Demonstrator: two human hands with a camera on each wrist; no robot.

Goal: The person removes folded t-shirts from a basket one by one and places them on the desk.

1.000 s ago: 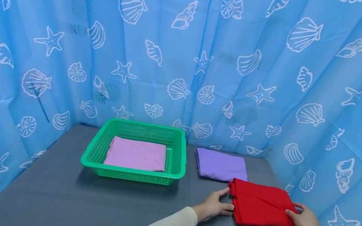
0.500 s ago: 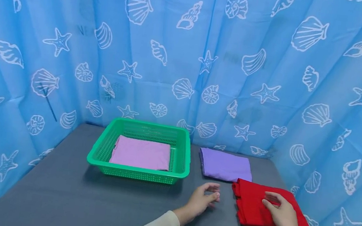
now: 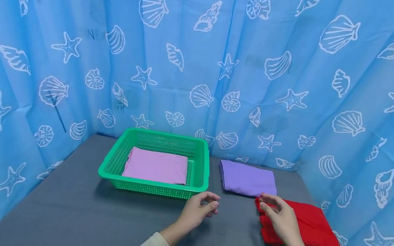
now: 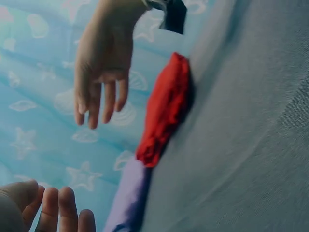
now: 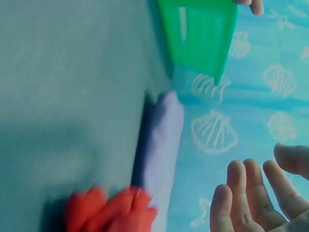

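My left hand (image 3: 197, 211) hovers above the grey table just in front of the basket's right corner, fingers loosely bent with nothing in them. My right hand (image 3: 282, 221) is raised over the left part of a folded red cloth (image 3: 316, 228), its fingers relaxed and apart from it; in the left wrist view a gap shows between that hand and the cloth. Behind the red cloth lies a folded purple cloth (image 3: 249, 179). A green plastic basket (image 3: 153, 189) stands left of it and holds a folded pink cloth (image 3: 157, 166).
The grey table (image 3: 74, 206) carries all these things. A blue curtain (image 3: 190, 57) printed with white shells and starfish hangs close behind the table and along both sides.
Both hands have left the red cloth's sides. My left hand has moved left toward the basket, and my right hand has lifted and swung left over the cloth. The view has turned slightly.
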